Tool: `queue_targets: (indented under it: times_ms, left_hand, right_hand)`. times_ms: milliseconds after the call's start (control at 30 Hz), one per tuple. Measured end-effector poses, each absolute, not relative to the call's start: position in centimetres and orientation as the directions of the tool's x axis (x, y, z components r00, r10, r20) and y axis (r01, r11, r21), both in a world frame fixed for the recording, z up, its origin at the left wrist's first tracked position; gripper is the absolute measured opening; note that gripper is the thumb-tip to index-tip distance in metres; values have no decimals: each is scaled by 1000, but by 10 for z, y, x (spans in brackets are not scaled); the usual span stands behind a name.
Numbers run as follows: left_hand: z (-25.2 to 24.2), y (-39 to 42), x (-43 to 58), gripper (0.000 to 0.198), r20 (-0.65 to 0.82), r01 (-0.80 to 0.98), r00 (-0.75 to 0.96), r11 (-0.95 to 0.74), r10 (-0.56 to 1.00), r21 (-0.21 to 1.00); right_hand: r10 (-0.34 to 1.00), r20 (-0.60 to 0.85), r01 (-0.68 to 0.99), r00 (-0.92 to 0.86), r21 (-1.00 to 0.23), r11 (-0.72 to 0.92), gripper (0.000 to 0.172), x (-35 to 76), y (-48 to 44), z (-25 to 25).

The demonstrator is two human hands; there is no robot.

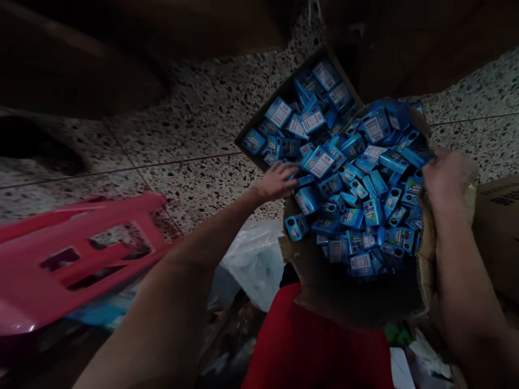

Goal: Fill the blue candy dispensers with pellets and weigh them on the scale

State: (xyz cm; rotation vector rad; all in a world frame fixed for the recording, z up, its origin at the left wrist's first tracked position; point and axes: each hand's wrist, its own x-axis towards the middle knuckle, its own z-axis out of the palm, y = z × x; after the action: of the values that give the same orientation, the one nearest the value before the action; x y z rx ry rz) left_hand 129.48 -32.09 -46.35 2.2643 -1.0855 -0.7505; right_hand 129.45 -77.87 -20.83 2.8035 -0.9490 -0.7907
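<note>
Many small blue boxes (373, 210) with white label panels fill a worn cardboard box (427, 259) tilted away from me. Its far side meets a second, lower cardboard box (259, 111), which also contains blue boxes. The blue boxes form one continuous heap across both. My right hand (450, 170) is closed around the right edge of the tilted box. At the left of the heap, my left hand (279, 181) lies with its fingers stretched out against the blue boxes. Slight blur hides its exact contact.
A pink plastic chair (101, 248) stands on the speckled floor (203, 113) at left. Clear plastic wrapping (257, 259) lies below my left arm. Another cardboard box (497, 216) is at right. Large dark brown shapes line the top of the view.
</note>
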Motion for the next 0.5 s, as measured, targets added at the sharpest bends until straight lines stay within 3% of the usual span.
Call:
queue_targets:
  times_ms: [67,100,133,200,300,367,500]
  left_hand:
    - [-457,-324,1304,47,-191,-446,741,-685,-643,575]
    - [-451,-334,1303,54,-153,-460,757,-684,-635,566]
    - [-446,-348,1299,58,-128,-520,704,-630,-698,577]
    - [-436,-387,1280,60,-107,-674,390,-363,-915,643]
    - [-435,-439,1248,74,-117,-708,-23,-66,-993,703]
    - [-444,-449,1238,81,-150,-710,-107,-30,-983,703]
    - [-468,-418,1259,84,-132,-705,-58,-53,-990,707]
  right_hand:
    - [-586,-439,-542,681,236,-806,52,1295,-778,-208]
    - [-578,-444,-530,684,243,-813,52,1295,-778,-208]
    - [-568,-453,-514,688,250,-821,52,1295,-777,-207]
    - [-562,-454,-495,691,269,-826,53,1294,-775,-206]
    - [-564,-436,-485,701,287,-826,53,1292,-775,-206]
    - [-549,-432,-470,716,282,-836,53,1292,-775,-206]
    - [-572,-417,-485,706,304,-820,49,1295,-771,-206]
